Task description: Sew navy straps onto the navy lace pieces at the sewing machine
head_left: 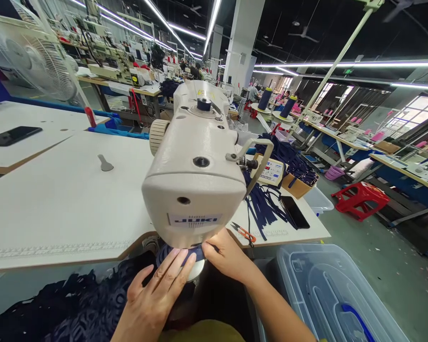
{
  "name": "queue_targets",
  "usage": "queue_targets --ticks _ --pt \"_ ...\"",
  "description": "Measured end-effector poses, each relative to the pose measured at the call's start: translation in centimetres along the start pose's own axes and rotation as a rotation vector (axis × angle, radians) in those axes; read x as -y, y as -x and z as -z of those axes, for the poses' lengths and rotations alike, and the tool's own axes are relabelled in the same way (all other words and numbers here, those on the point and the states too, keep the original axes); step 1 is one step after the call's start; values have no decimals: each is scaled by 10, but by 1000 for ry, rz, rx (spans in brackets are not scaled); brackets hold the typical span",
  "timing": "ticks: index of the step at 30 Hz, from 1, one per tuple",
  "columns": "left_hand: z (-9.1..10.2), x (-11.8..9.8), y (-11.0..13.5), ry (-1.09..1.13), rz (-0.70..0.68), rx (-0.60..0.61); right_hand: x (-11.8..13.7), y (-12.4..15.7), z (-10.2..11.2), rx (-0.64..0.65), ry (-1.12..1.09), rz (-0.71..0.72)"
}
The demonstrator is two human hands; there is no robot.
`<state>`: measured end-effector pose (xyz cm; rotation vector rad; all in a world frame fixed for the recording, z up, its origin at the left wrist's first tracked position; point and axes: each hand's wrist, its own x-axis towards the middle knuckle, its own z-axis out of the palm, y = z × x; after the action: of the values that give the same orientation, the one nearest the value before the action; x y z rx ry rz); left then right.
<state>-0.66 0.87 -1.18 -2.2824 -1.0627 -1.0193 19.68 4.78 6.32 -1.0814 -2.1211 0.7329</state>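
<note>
A white sewing machine (192,190) marked JUKI stands in front of me, its head hiding the needle. Under the head, a piece of navy fabric (197,253) lies over the round, pale end of the machine's arm (195,271). My left hand (151,297) rests on this fabric with its fingers stretched out flat. On the other side my right hand (226,256) is closed, thumb and fingers pinching the fabric's edge; some of its fingertips are hidden behind the machine head. Orange thread snips (245,233) lie on the table beyond the right hand.
Dark navy pieces (57,304) are heaped at lower left. Navy strips (262,209), a phone (294,212) and a control box (270,170) sit right of the machine. A clear plastic bin (321,285) stands lower right, a red stool (362,199) beyond it.
</note>
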Motion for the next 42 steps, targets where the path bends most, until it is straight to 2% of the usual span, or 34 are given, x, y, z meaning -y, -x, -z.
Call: queue_targets --ticks 5,12,17,25,29,36,42 --pt "1 -5 4 10 75 59 -1 4 -1 -40 4 -8" --pt "-5 0 9 -75 39 89 -5 4 -5 -31 16 -50" --pt "-2 -4 7 -113 58 106 -1 0 -3 -37 -19 -20" --pt "-5 -10 10 -21 136 81 -2 1 -9 -82 -9 -63" --pt "-9 -8 11 -48 121 61 -2 0 -11 -109 -10 -69" --pt "-1 -14 7 -79 113 79 -3 -1 -12 -117 -11 -68" --pt "-2 -7 6 -107 60 63 -1 -1 -10 -114 -11 -81"
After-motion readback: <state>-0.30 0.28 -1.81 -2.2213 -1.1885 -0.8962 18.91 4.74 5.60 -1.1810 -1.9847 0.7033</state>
